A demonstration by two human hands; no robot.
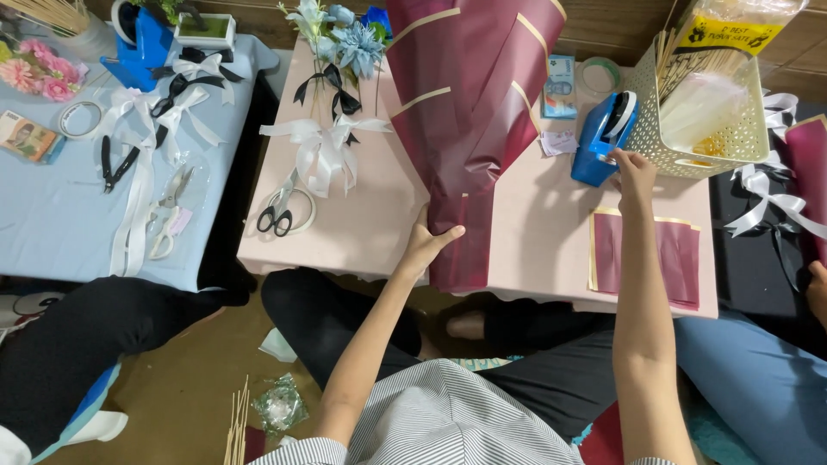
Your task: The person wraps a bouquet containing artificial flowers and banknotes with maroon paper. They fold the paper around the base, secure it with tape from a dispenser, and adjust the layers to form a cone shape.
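A tall cone of dark red wrapping paper with cream edges (469, 95) lies on the pink table (362, 215). My left hand (428, 242) grips its narrow lower end near the table's front edge. My right hand (633, 168) reaches forward and touches a blue tape dispenser (601, 138) beside a cream perforated basket (689, 129). Flat dark red paper sheets (646, 258) lie under my right forearm.
Black-handled scissors (276, 217), white and black ribbon bows (323, 142) and pale blue flowers (349, 39) sit left of the cone. A light blue table (52, 215) at left holds pliers, scissors and ribbons. Other people's legs flank me; another person's hand (818, 288) is at right.
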